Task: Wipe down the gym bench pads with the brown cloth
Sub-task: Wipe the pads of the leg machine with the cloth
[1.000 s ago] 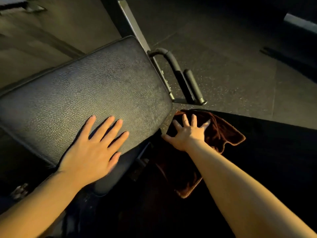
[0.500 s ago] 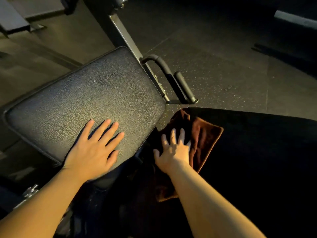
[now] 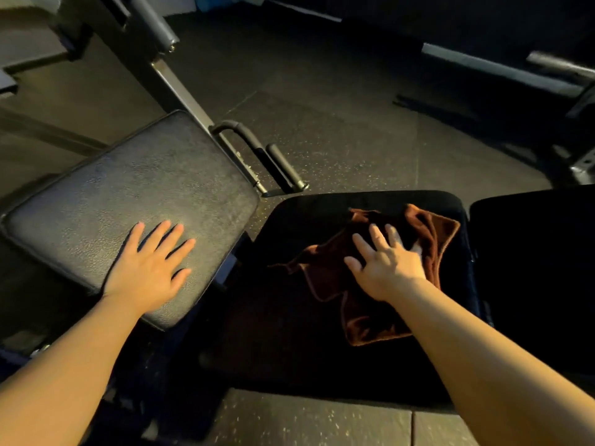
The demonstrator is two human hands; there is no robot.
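Note:
A tilted black leather bench pad [image 3: 135,194] fills the left of the view. My left hand [image 3: 148,268] rests flat on its near corner with fingers spread. To the right lies a darker seat pad [image 3: 289,284] in shadow. The brown cloth [image 3: 370,304] is spread and rumpled on that pad. My right hand [image 3: 386,262] presses flat on the cloth, fingers straight and fanned. Another dark pad [image 3: 531,268] sits to the far right, separated by a narrow gap.
A metal frame bar [image 3: 183,91] runs up from the left pad, with a padded handle [image 3: 273,159] beside it. Speckled rubber floor [image 3: 354,140] lies beyond. Other dark gym equipment [image 3: 579,162] stands at the right edge.
My right hand has slid the cloth to the right across the dark seat pad. The view has pulled back and more of the seat pad shows. My left hand has stayed on the left pad.

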